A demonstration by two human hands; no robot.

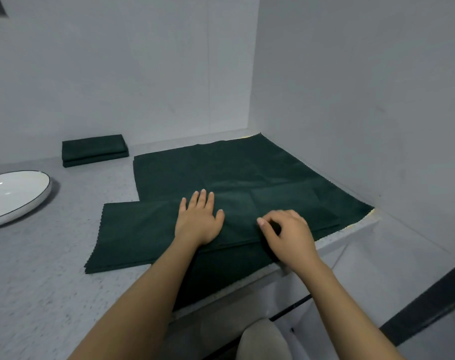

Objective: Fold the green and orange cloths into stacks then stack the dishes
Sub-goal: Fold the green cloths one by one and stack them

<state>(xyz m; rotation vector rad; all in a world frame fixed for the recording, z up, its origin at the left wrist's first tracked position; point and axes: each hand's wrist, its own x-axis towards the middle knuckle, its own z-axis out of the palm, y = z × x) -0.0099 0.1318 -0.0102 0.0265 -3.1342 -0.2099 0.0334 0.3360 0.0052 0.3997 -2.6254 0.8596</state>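
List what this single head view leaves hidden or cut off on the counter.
- White plate: left part cut off by the frame's left edge.
- Cloth under the green cloth: only pale slivers show, colour unsure.
- Right hand: curled fingertips hide their grip on the half-folded cloth.
- Orange cloths: none visible.

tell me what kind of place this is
Probably a bare staged work booth, not a lived-in kitchen: a speckled grey countertop set into a corner of plain grey walls, holding only green cloths, a folded stack and a white plate.
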